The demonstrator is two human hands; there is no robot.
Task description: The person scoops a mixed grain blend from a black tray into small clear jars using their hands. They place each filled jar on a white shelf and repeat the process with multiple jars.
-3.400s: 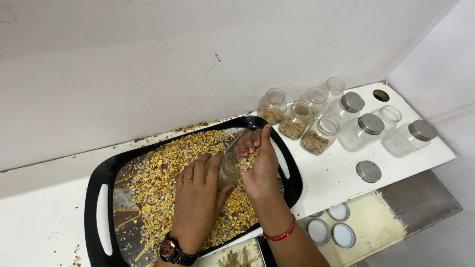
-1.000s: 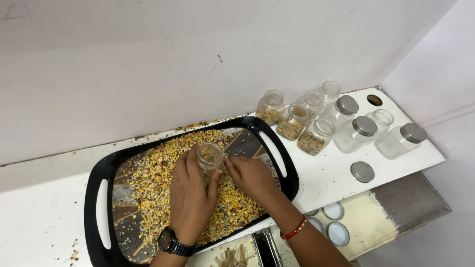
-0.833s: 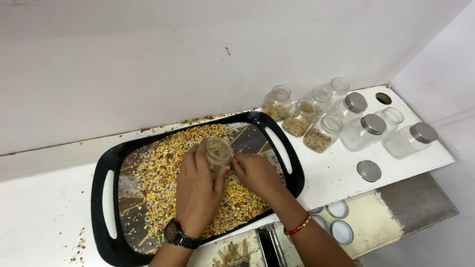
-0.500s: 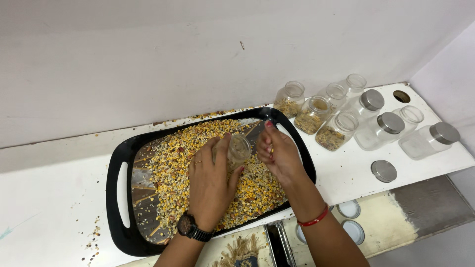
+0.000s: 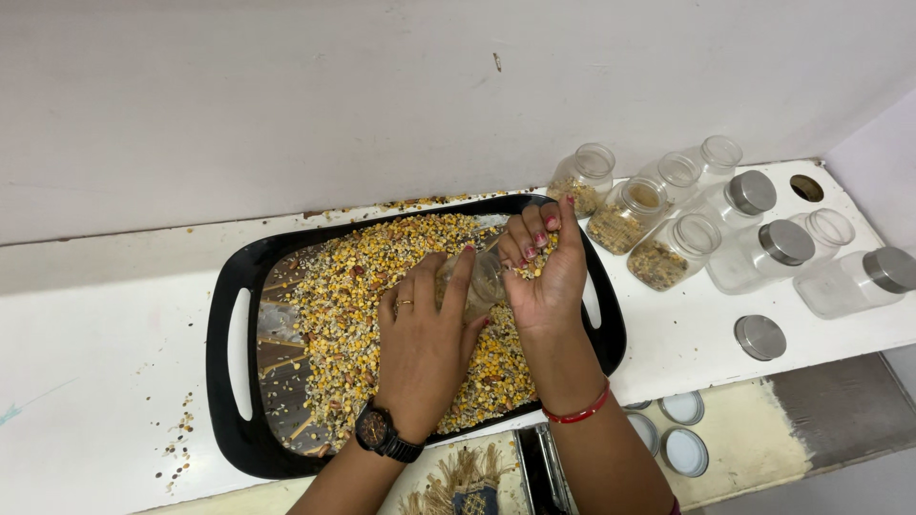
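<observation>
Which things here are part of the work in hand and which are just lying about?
In use: left hand holding small glass jar; right hand cupping mixed lentils; black tray.
Lying about: loose lid; lidded jars; scattered grains.

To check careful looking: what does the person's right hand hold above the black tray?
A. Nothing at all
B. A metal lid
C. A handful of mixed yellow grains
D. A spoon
C: the right hand is cupped around a heap of mixed yellow grains, beside the small glass jar that the left hand grips over the tray.
</observation>
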